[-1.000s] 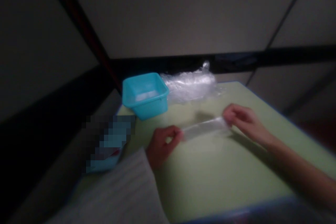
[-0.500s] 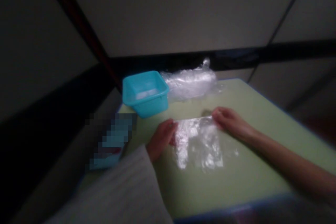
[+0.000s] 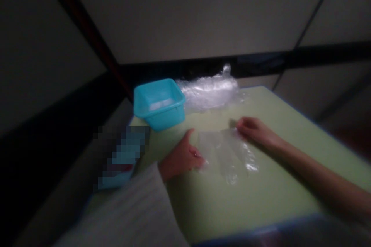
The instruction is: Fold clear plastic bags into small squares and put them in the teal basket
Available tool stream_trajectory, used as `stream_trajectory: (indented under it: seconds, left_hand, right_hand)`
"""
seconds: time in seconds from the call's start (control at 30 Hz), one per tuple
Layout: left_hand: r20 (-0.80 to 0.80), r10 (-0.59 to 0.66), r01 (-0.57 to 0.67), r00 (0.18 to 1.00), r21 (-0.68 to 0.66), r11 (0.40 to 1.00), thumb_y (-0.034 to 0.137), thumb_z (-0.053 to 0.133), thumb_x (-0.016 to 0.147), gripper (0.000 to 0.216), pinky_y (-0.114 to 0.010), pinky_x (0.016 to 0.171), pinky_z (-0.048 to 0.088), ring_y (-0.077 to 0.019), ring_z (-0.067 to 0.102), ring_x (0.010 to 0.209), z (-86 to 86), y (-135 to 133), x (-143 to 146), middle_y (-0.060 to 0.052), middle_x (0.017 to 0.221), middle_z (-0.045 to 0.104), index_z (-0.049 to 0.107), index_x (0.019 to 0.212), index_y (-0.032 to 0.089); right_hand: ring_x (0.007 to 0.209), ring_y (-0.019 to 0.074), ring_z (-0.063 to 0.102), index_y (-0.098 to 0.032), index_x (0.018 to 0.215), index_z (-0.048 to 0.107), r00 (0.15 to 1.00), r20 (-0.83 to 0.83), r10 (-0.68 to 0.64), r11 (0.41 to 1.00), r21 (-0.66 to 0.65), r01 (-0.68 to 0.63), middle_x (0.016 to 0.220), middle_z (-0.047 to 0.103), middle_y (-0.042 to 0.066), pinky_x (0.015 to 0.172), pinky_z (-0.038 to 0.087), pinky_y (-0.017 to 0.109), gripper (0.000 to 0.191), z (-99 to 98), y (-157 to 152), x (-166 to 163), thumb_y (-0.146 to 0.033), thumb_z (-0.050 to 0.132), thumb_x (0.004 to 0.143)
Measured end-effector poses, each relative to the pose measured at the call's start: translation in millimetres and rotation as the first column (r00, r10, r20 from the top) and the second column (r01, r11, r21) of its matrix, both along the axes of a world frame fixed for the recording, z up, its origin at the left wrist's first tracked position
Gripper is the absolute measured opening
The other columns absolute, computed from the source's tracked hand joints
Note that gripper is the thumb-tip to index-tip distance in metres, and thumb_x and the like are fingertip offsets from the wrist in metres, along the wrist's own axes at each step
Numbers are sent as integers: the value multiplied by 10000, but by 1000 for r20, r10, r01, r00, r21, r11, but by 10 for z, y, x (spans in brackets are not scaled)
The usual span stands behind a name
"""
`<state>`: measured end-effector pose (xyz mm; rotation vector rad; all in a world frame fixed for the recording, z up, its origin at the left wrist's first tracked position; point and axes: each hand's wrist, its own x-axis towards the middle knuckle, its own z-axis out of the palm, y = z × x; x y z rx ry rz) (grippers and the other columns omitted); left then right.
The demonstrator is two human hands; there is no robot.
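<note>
A thin clear plastic bag (image 3: 224, 150) hangs from my right hand (image 3: 249, 127), whose fingers pinch its upper right corner. Low over the yellow-green table (image 3: 261, 193), the bag's lower part spreads toward me. My left hand (image 3: 184, 156) is at the bag's left edge, thumb raised and apart from the bent fingers. Its fingertips touch or nearly touch the plastic, and no grip on it shows. The dim, blurred picture hides fine detail.
A turquoise plastic basket (image 3: 169, 117) stands at the table's far left, with something whitish inside. Beside it lies a heap of clear plastic (image 3: 210, 92). A pixelated item (image 3: 127, 154) is at the left edge. Pale panels rise behind the table.
My left hand has let go of the bag's upper left corner and moved down along its left side, thumb opening. The bag hangs slacker; my right hand keeps its pinch.
</note>
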<state>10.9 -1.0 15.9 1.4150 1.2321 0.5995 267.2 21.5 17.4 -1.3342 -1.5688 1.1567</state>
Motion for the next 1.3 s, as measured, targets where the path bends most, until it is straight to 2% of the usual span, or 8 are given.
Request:
stream_trajectory:
  seconds: [0.3, 0.53, 0.57, 0.67, 0.73, 0.83, 0.93, 1.3]
  left_hand:
    - [19, 263, -263, 964, 162, 951, 115, 588, 669, 712, -127, 339, 337, -56, 528, 401, -11, 151, -41, 92, 676, 514, 245, 1288, 192]
    - [183, 408, -447, 894, 414, 793, 193, 609, 692, 490, -182, 467, 423, -55, 525, 492, -96, 309, -69, 19, 874, 570, 348, 1106, 187]
    - [187, 427, -463, 885, 462, 757, 184, 610, 688, 450, -188, 499, 430, -57, 527, 522, -91, 313, -73, 12, 892, 572, 371, 1069, 187]
    - [172, 446, -456, 878, 583, 673, 167, 600, 691, 321, -205, 578, 438, -74, 529, 592, -81, 301, -82, 14, 856, 567, 427, 961, 187]
    - [146, 425, -417, 893, 620, 664, 169, 589, 697, 275, -206, 575, 431, -82, 530, 600, -89, 289, -82, 12, 839, 567, 445, 930, 186]
    - [96, 388, -355, 917, 641, 680, 184, 573, 706, 227, -200, 551, 425, -86, 538, 595, -113, 280, -69, 8, 828, 573, 468, 907, 182]
    - [67, 374, -325, 925, 648, 689, 197, 560, 711, 163, -209, 579, 439, -101, 560, 620, -111, 270, -60, 8, 783, 587, 492, 858, 178]
    - [-232, 222, -25, 947, 636, 771, 258, 493, 811, 273, -195, 444, 363, -103, 524, 435, -56, 115, -174, -26, 672, 719, 646, 1001, 134]
  right_hand:
    - [535, 93, 565, -167, 717, 466, 933, -44, 357, 918, -169, -359, 612, 581, -27, 491, 445, 215, 193, 108, -1, 136, -202, 654, 694]
    - [633, 102, 614, -162, 817, 563, 623, -86, 777, 562, -350, -749, 692, 634, 0, 572, 495, 224, 96, 303, -235, 141, -232, 621, 787]
    - [626, 105, 611, -160, 821, 584, 593, -38, 804, 551, -328, -768, 684, 632, 1, 576, 498, 231, 103, 324, -249, 138, -254, 617, 797]
    - [661, 134, 617, -158, 824, 622, 732, 205, 650, 752, -35, -658, 723, 649, 26, 614, 509, 274, 182, 337, -218, 114, -337, 587, 829]
    - [878, 199, 628, -169, 962, 632, 820, 350, 453, 813, 216, -541, 943, 673, 81, 792, 496, 378, 275, 294, -155, 93, -404, 587, 825]
    - [1296, 311, 344, -231, 1343, 410, 723, 599, 343, 731, 312, -606, 1401, 414, 125, 1057, 180, 571, 690, 161, -59, 77, -524, 625, 756]
    - [1379, 337, 84, -268, 1455, 113, 568, 750, 340, 686, 216, -695, 1513, 159, 102, 1054, -35, 607, 944, 18, 2, 84, -614, 599, 723]
    - [1383, 322, 67, -246, 1455, 11, 506, 789, 348, 671, 167, -722, 1513, 141, 110, 1065, -76, 577, 970, -100, 22, 116, -647, 536, 746]
